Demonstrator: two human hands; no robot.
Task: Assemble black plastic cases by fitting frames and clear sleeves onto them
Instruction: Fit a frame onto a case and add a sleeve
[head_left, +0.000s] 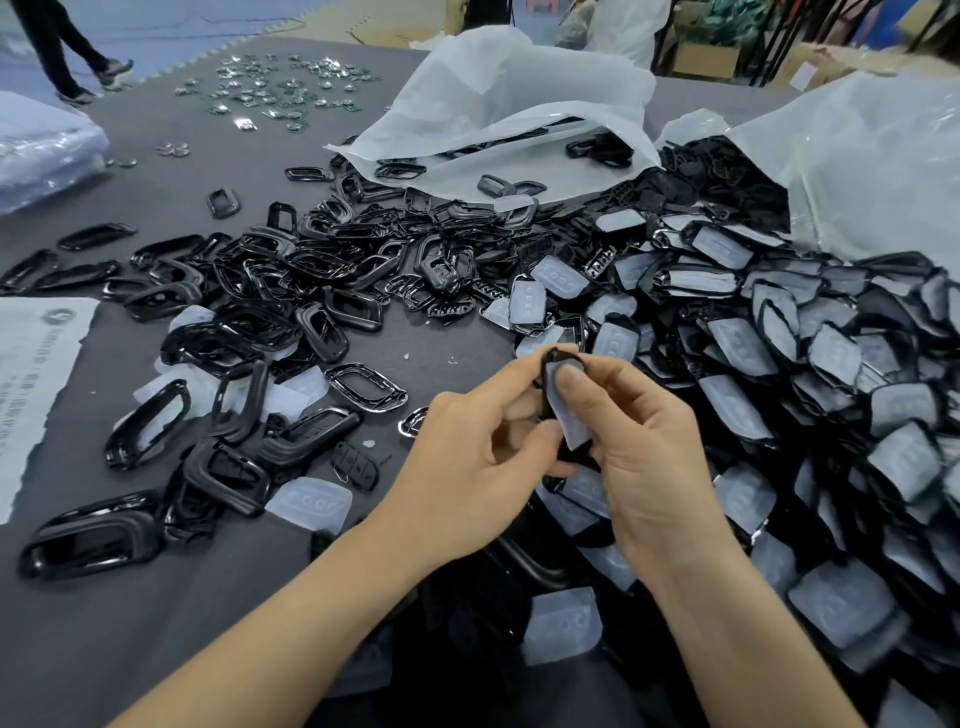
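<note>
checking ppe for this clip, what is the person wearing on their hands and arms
Nothing: left hand and right hand are ungloved, no rings, watch or bracelet showing. Both forearms are bare to the frame edge, no sleeve in view. Nails short, unpainted.

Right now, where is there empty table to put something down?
The near-left grey table, below the big black frame, is bare. So is the far strip between the shiny metal pieces and the frame pile. Crowded: that pile and the sleeved cases on the right.

Frames (249, 322): glossy black plastic, I see, nine o'clock.
Sleeves (310, 501): cloudy, matt soft plastic.
Table (104, 639): matt grey cloth.
Bags (519, 93): thin translucent film, twelve o'clock.
</note>
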